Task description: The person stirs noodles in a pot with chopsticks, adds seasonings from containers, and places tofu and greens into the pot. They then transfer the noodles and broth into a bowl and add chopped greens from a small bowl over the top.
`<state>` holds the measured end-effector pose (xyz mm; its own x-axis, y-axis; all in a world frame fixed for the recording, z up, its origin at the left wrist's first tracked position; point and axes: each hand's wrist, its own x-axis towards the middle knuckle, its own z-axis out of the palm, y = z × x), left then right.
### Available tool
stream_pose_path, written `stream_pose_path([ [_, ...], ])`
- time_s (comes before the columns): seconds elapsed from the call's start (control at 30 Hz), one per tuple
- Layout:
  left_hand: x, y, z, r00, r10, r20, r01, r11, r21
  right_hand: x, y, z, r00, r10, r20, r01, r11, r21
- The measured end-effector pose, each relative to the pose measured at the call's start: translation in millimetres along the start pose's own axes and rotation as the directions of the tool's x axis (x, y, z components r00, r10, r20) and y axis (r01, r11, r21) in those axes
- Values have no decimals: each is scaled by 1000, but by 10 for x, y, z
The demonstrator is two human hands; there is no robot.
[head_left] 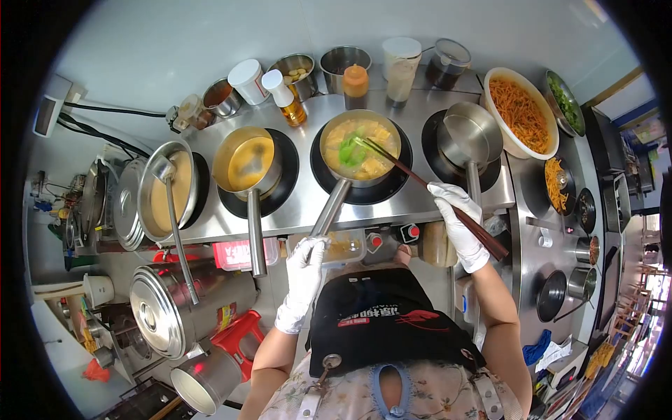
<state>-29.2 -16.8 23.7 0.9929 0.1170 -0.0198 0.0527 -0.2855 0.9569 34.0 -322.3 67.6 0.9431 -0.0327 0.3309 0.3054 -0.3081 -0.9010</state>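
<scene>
My left hand (pixel 306 269), in a white glove, is closed around the handle of a saucepan (pixel 329 210) on the middle burner. In that pan, green leaves (pixel 352 149) and yellowish chunks (pixel 374 136) sit in a pale broth. My right hand (pixel 458 220), also gloved, grips a pair of long chopsticks (pixel 414 176) with dark red-brown upper ends. Their light tips reach into the pan, touching or just above the greens.
Left of my pan stand a saucepan of yellow broth (pixel 241 164) and a wide pan with a ladle (pixel 166 178). A steel saucepan (pixel 469 136) is on the right burner. Bottles and tubs line the back, including an orange-capped bottle (pixel 355 85). A bowl of orange shreds (pixel 521 115) stands right.
</scene>
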Motion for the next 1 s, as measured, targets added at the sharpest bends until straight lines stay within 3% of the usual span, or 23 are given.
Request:
stream_pose_path([
  [0.1, 5, -38, -54, 1000, 0, 21, 1, 998, -57, -8, 194, 179, 997, -75, 31, 76, 995, -58],
  [0.23, 37, -19, -108, 994, 76, 76, -71, 996, -60, -78, 250, 459, 1000, 18, 4, -18, 998, -65],
  [0.67, 76, -26, -87, 988, 80, 133, -68, 993, -96, -95, 12, 438, 996, -22, -85, 10, 989, -147],
  [0.8, 81, -32, -123, 990, 64, 129, -54, 995, -79, -43, -132, 449, 988, -80, -132, 68, 993, -97],
  [1.0, 84, -43, -84, 993, 40, 114, -26, 993, -119, -103, 125, 567, 999, -44, -4, 44, 995, -87],
])
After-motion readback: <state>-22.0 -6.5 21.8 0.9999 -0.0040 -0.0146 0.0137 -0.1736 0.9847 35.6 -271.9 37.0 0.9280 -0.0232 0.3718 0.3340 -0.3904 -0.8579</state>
